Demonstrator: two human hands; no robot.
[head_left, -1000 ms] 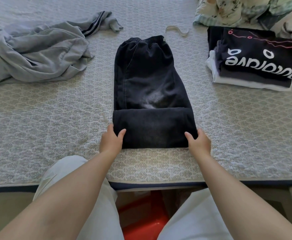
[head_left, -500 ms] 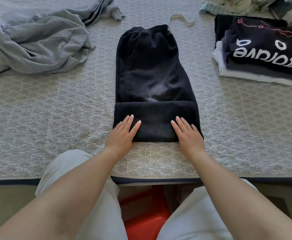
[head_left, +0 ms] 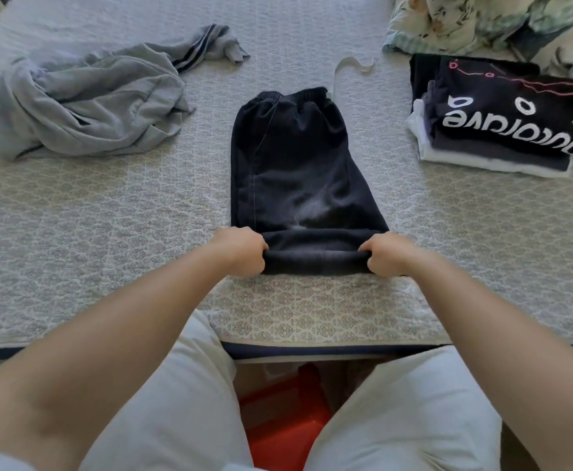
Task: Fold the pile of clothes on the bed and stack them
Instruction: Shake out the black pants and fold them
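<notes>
A bed (head_left: 74, 253) covered in a pale quilted spread with a repeating medallion pattern fills most of the head view, its dark-piped near edge running across in front of the seated person's knees. At the far right corner lies a heap of floral and checked bedding (head_left: 475, 22). On the left of the spread, well apart from the other clothes, sprawls an unfolded grey garment (head_left: 87, 103) with dark stripes on one sleeve. At the centre lie the dark trousers (head_left: 295, 171), laid lengthwise with the elastic waistband at the far end and the near end already turned up into a thick folded band. To the right sits the folded stack (head_left: 502, 130), a black T-shirt with white lettering on top of darker and white pieces. The person's legs, in light trousers (head_left: 397, 419), frame a red object (head_left: 278, 419) on the floor below the bed's edge; what it is cannot be told. The left hand (head_left: 240, 249) grips the left end of the trousers' folded band, fingers curled round the fabric. The right hand (head_left: 387, 254) clamps the right end of the same band, thumb on top and fingers tucked under. Beyond the waistband, just beside it, a pale strip (head_left: 349, 68) of ribbon or elastic lies looped on the spread.
</notes>
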